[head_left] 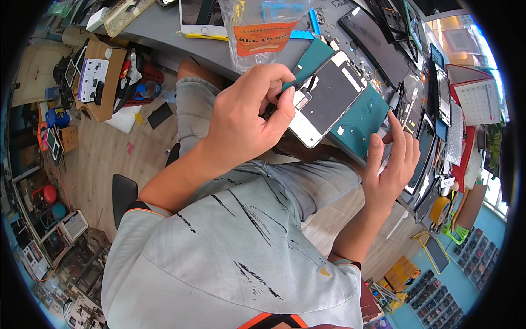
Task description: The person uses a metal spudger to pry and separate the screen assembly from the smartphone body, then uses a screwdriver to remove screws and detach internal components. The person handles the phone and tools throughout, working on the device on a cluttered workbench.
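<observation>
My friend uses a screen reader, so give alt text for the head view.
A bare left hand is at one end of a white-edged phone panel over a teal mat; the right hand is near the mat's edge. Phone parts crowd the gray desk.

Partly hidden, partly cut off, partly too small to read.
The left hand (pixel 255 112) covers part of the white-framed phone panel (pixel 329 96), and I can't make out whether its fingertips pinch anything; the right hand (pixel 392 159) blocks some of the bench (pixel 164 26) behind it. The white device (pixel 195 28) runs off the top; the tiny parts (pixel 329 27) are too small to name.
</observation>
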Demonstrator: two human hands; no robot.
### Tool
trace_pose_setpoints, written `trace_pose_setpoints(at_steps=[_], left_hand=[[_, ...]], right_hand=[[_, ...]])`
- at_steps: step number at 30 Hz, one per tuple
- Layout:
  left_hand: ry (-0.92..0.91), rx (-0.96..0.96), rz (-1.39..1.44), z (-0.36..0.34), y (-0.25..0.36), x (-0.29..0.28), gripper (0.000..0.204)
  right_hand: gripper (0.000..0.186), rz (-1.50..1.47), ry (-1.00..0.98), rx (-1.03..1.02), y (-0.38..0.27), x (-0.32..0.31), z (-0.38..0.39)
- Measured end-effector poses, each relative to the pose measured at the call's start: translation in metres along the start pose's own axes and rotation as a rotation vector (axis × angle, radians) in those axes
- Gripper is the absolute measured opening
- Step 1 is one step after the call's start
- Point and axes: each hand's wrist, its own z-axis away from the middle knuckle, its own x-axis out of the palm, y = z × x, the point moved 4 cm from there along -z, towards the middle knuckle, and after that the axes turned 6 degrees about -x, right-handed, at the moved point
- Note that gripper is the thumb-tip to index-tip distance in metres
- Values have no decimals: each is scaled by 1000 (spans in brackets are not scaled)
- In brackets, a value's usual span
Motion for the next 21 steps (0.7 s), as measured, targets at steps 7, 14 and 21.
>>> trace_pose_setpoints(at_steps=[7,14,21], left_hand=[[-14,-7,-2,-1,2,0,24],[-58,-59,41,4,2,-2,33],[-121,-218,313,21,-3,-3,50]], right_hand=[[66,79,-17,-21,-2,6,-3],[101,77,-40,8,-1,6,0],[97,-131,17,24,0,-4,0]])
